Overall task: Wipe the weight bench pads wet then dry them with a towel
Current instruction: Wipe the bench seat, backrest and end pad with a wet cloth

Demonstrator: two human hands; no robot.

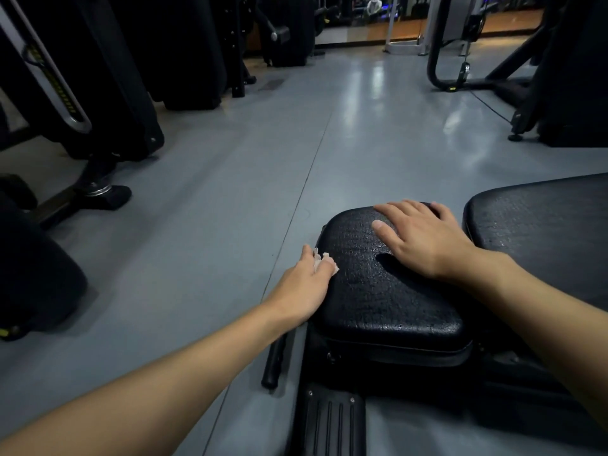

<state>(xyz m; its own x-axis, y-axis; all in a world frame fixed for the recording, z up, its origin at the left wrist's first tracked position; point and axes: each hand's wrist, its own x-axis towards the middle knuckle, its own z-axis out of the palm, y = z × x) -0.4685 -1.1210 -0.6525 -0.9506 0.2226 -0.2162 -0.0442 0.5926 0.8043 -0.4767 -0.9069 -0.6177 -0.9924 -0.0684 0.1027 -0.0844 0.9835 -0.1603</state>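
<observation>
Left hand [304, 284] pinches one pale wipe [320, 260], perhaps paper, against the near pad [378, 291] of two; right hand [424, 238] rests spread.

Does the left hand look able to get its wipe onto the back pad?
Probably not directly. The left hand holds the wipe at the left edge of the seat pad, and the right hand lies flat on that pad, its forearm crossing the way to the back pad.

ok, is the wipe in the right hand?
No, the left hand holds the white wipe at the left edge of the seat pad, while the right hand lies flat and empty on it.
</observation>
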